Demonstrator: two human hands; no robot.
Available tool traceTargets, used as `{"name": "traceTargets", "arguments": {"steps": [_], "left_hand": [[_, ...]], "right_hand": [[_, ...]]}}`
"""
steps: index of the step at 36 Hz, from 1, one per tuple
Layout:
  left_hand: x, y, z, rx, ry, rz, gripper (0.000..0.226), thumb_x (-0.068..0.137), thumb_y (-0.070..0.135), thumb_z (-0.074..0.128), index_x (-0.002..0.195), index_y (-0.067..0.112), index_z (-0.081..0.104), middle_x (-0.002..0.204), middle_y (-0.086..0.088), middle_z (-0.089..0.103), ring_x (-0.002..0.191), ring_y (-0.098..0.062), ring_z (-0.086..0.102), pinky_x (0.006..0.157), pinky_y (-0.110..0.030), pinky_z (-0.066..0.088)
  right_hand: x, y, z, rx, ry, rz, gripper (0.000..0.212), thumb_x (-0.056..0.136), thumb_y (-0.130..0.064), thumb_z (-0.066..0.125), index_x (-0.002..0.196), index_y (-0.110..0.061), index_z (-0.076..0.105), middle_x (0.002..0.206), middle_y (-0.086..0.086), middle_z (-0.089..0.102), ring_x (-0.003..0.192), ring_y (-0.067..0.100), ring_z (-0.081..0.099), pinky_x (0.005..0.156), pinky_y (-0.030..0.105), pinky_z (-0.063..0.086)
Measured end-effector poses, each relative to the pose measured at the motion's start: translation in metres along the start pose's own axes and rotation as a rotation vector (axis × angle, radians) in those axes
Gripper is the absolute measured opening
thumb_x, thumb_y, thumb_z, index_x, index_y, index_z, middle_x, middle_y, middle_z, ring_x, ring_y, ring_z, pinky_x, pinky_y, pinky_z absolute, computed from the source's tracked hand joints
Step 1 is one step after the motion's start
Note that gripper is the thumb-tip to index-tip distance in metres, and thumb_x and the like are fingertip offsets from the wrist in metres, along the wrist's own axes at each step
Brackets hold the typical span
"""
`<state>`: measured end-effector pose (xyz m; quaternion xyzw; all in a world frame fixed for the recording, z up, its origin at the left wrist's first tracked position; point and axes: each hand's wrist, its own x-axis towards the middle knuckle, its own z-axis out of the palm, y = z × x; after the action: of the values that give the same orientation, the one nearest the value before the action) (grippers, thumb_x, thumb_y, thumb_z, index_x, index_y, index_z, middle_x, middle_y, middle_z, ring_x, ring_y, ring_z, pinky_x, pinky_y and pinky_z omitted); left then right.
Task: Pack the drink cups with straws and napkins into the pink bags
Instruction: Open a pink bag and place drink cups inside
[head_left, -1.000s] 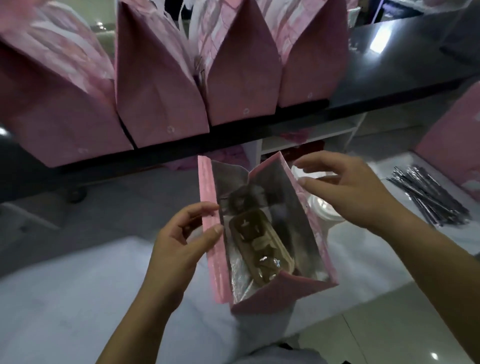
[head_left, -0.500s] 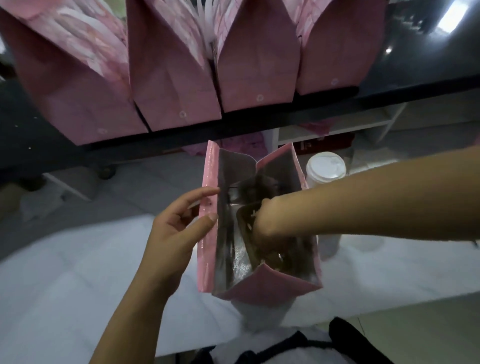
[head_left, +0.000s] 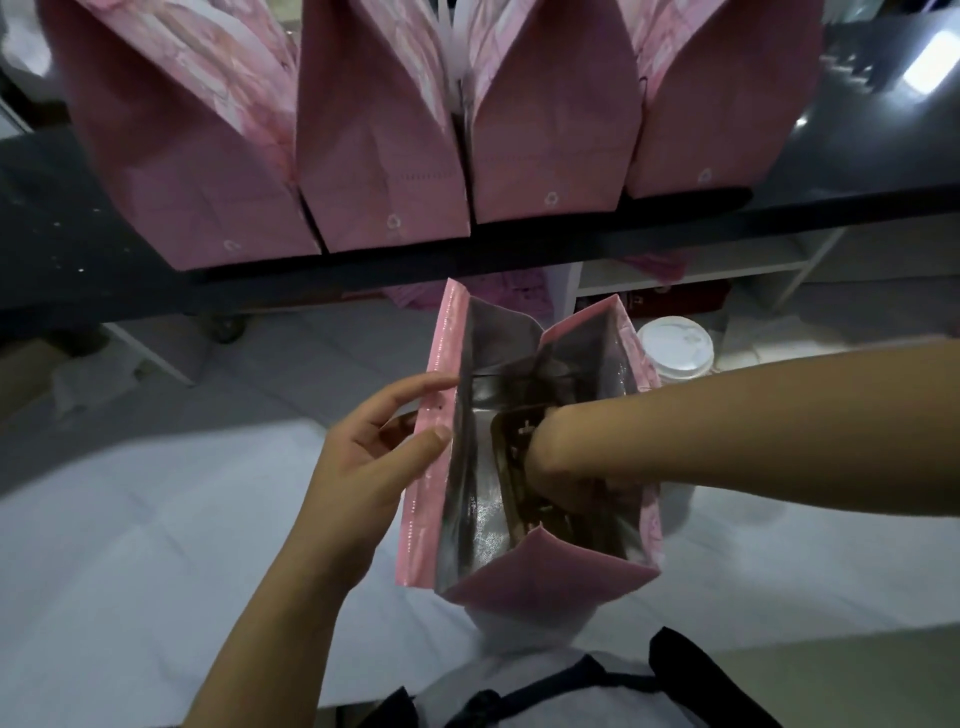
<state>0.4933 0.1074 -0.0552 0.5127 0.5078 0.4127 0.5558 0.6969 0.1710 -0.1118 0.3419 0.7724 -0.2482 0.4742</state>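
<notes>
Pink outside and foil inside, the open bag (head_left: 545, 577) stands at the frame centre on the white tabletop (head_left: 130, 545). It seems light and floppy, so the rim is the place to hold: the left hand (head_left: 374, 457) pinches its left wall. The right hand (head_left: 563, 460) is deep inside; whether it grips anything I cannot tell. A lidded cup (head_left: 675, 348) stands just behind the bag.

Dim indoor light, ceiling glare top right, soft blur, wide-angle edge distortion

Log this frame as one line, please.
stage: bag prep | left hand: pinches pink bag rim | right hand: inside bag at tray, grip hidden | lidded cup: outside bag
</notes>
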Motion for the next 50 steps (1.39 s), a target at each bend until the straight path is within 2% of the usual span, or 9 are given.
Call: {"name": "traceTargets", "arguments": {"steps": [4, 13, 22, 29, 34, 36, 41, 44, 50], "left_hand": [[0.003, 0.001, 0.002, -0.012, 0.010, -0.017, 0.041, 0.094, 0.002, 0.061, 0.111, 0.036, 0.075, 0.117, 0.002, 0.072, 0.108, -0.032, 0.067, 0.087, -0.050, 0.060], [0.007, 0.008, 0.006, 0.006, -0.016, -0.020, 0.035, 0.079, 0.023, 0.068, 0.106, 0.043, 0.075, 0.111, 0.011, 0.072, 0.109, -0.026, 0.067, 0.093, -0.057, 0.056], [0.006, 0.002, 0.002, 0.034, -0.039, 0.039, 0.035, 0.079, 0.030, 0.067, 0.110, 0.045, 0.073, 0.121, 0.008, 0.071, 0.115, -0.023, 0.065, 0.098, -0.054, 0.054], [0.007, -0.004, 0.000, 0.003, -0.038, 0.037, 0.036, 0.075, 0.041, 0.076, 0.110, 0.044, 0.073, 0.121, 0.008, 0.072, 0.114, -0.020, 0.067, 0.095, -0.049, 0.054], [0.008, -0.009, -0.005, -0.005, -0.043, 0.025, 0.039, 0.078, 0.033, 0.068, 0.115, 0.043, 0.071, 0.123, 0.009, 0.071, 0.113, -0.020, 0.067, 0.089, -0.042, 0.055], [0.010, -0.010, -0.007, -0.014, -0.051, 0.027, 0.040, 0.078, 0.029, 0.067, 0.116, 0.042, 0.071, 0.124, 0.009, 0.071, 0.115, -0.019, 0.067, 0.090, -0.041, 0.053], [0.019, -0.006, -0.012, 0.018, -0.101, 0.072, 0.048, 0.076, 0.029, 0.074, 0.123, 0.037, 0.069, 0.126, 0.007, 0.070, 0.114, -0.013, 0.067, 0.088, -0.036, 0.051], [0.028, -0.001, -0.014, 0.045, -0.119, 0.109, 0.050, 0.078, 0.019, 0.076, 0.123, 0.039, 0.069, 0.122, 0.008, 0.071, 0.105, -0.010, 0.069, 0.072, -0.022, 0.058], [0.035, 0.008, -0.015, 0.041, -0.195, 0.147, 0.048, 0.080, 0.015, 0.071, 0.122, 0.038, 0.069, 0.124, 0.007, 0.070, 0.110, -0.012, 0.068, 0.076, -0.016, 0.056]], "right_hand": [[0.014, -0.017, -0.008, -0.488, -0.208, 0.139, 0.041, 0.097, -0.043, 0.054, 0.134, -0.026, 0.058, 0.130, 0.000, 0.061, 0.119, 0.026, 0.058, 0.105, 0.045, 0.044], [0.002, -0.020, -0.014, -0.178, -0.081, 0.136, 0.037, 0.102, -0.035, 0.048, 0.136, -0.020, 0.053, 0.100, -0.003, 0.056, 0.084, 0.017, 0.054, 0.068, 0.032, 0.041], [-0.026, -0.015, -0.035, -0.091, 0.002, -0.018, 0.037, 0.101, -0.041, 0.052, 0.129, -0.018, 0.057, 0.109, -0.001, 0.060, 0.089, 0.017, 0.059, 0.074, 0.029, 0.046], [-0.141, 0.034, -0.034, 0.636, 0.854, -0.216, 0.022, 0.094, -0.038, 0.061, 0.116, -0.036, 0.065, 0.109, -0.023, 0.062, 0.098, -0.002, 0.060, 0.084, 0.020, 0.050], [-0.134, 0.103, 0.029, 1.054, 1.535, 0.181, 0.005, 0.088, -0.025, 0.070, 0.085, -0.028, 0.073, 0.081, -0.010, 0.071, 0.082, 0.008, 0.068, 0.077, 0.029, 0.052], [-0.108, 0.128, 0.053, 1.167, 1.413, 0.405, 0.013, 0.084, -0.029, 0.074, 0.097, -0.030, 0.073, 0.092, -0.012, 0.071, 0.094, 0.015, 0.067, 0.083, 0.035, 0.050], [-0.047, 0.154, 0.080, 1.065, 0.979, 0.553, 0.091, 0.071, -0.047, 0.083, 0.148, -0.042, 0.036, 0.148, 0.006, 0.038, 0.117, 0.028, 0.052, 0.089, 0.035, 0.043], [-0.025, 0.161, 0.079, 1.043, 0.969, 0.546, 0.097, 0.067, -0.049, 0.085, 0.149, -0.039, 0.035, 0.151, 0.009, 0.036, 0.125, 0.033, 0.050, 0.097, 0.037, 0.043], [-0.022, 0.157, 0.069, 0.997, 1.035, 0.616, 0.088, 0.067, -0.044, 0.086, 0.143, -0.032, 0.043, 0.133, 0.014, 0.048, 0.110, 0.036, 0.056, 0.087, 0.037, 0.048]]}}
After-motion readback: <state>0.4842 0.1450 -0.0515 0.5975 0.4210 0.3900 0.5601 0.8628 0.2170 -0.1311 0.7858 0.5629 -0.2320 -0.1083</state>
